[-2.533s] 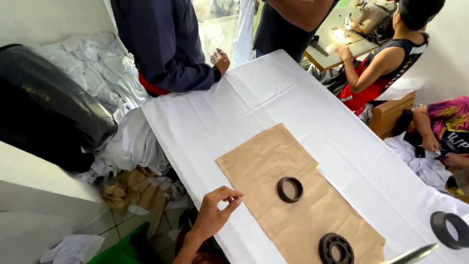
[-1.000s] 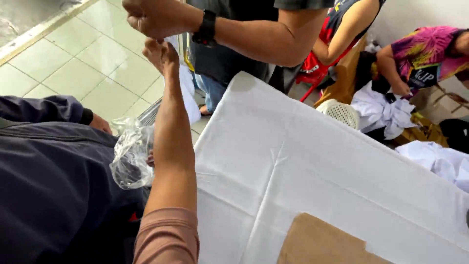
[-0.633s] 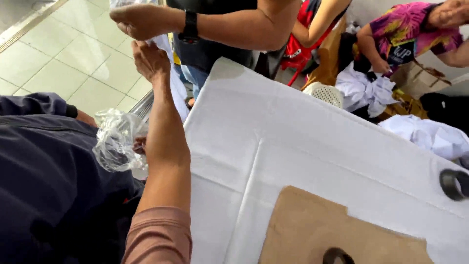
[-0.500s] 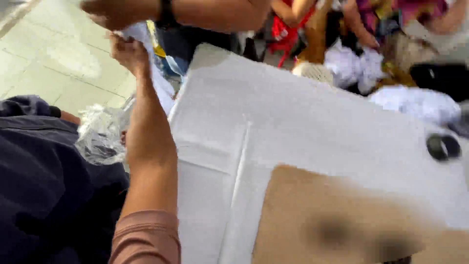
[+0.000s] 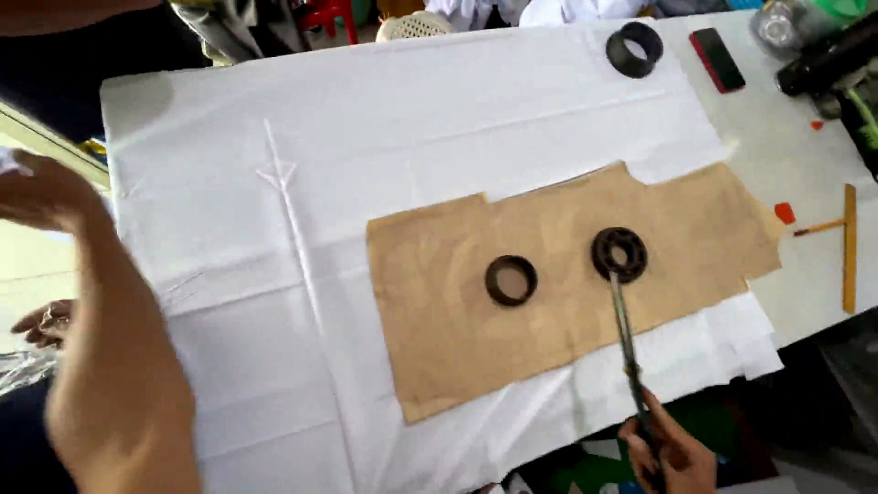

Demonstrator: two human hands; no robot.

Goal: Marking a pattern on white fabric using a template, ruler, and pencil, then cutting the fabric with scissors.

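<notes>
Head view: I read this from my right hand [image 5: 672,457] outward.
Right grip: fingers curled tight round the handles of a pair of scissors [image 5: 627,343], at the near edge of the table [image 5: 796,155].
Scissors' long axis: almost straight away from me, leaning a touch to the left; handles low in my hand, tips far out.
Tips: they reach the near rim of a black ring weight [image 5: 619,253] and seem to touch it (I can't tell whether the blades are parted).
Ring weight: it sits on the brown paper pattern [image 5: 549,293], so it lies directly ahead of the grip along the blades.
Second ring: a plainer black ring [image 5: 510,279] lies on the same pattern, just left of the first and apart from the blades.
Pattern: long axis runs left to right, crosswise to the scissors, on the white cloth [image 5: 384,128] that covers most of the table.
Left hand [image 5: 46,192]: raised at the far left, off the cloth, fingers loosely spread and holding nothing that I can see; well apart from the pattern.
Nearer hand: the right, by a wide margin.
Farther out: a third black ring [image 5: 635,48] and a dark phone [image 5: 717,59] near the far edge, a wooden T-shaped ruler [image 5: 847,247] at right.
Others: someone else's hand [image 5: 41,322] shows low at left, on crinkled clear plastic.
</notes>
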